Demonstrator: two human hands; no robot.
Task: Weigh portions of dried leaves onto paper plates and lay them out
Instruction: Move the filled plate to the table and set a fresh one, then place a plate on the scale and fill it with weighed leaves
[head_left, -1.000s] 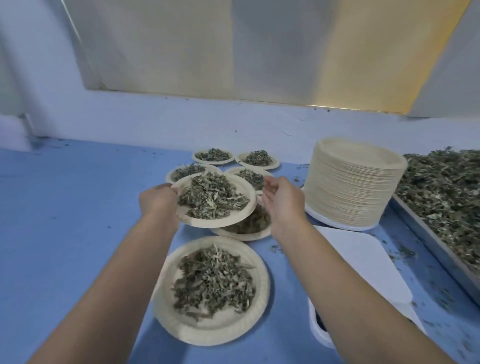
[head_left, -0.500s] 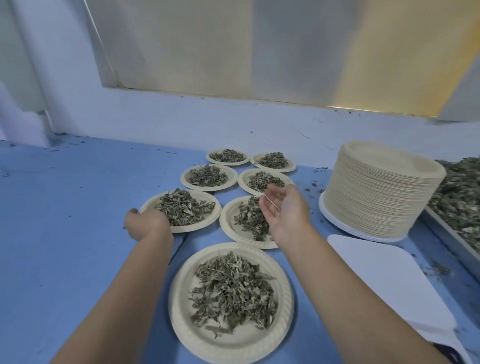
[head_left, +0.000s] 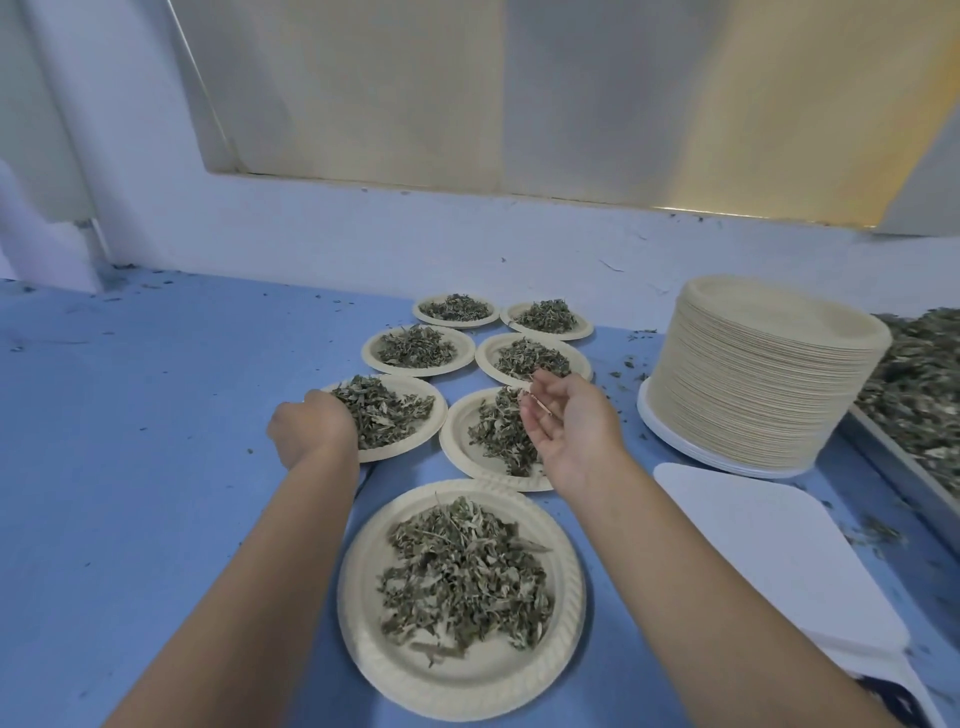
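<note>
Left hand (head_left: 311, 431) now nearer crumbly leaves (head_left: 387, 410) on round paper plate (head_left: 422, 442), grip unclear; right hand (head_left: 569, 421) relaxed, palm-up.

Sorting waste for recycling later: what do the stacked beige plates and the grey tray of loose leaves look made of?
The tall stack of beige round plates looks like pressed paper or pulp: matte, thin layered edges. The grey rectangular tray seems metal, perhaps steel or aluminium, from its dull sheen and thin straight rim; only one side shows.

Seven flat paper plates (head_left: 462, 693), each with dried leaves (head_left: 462, 577)
</note>
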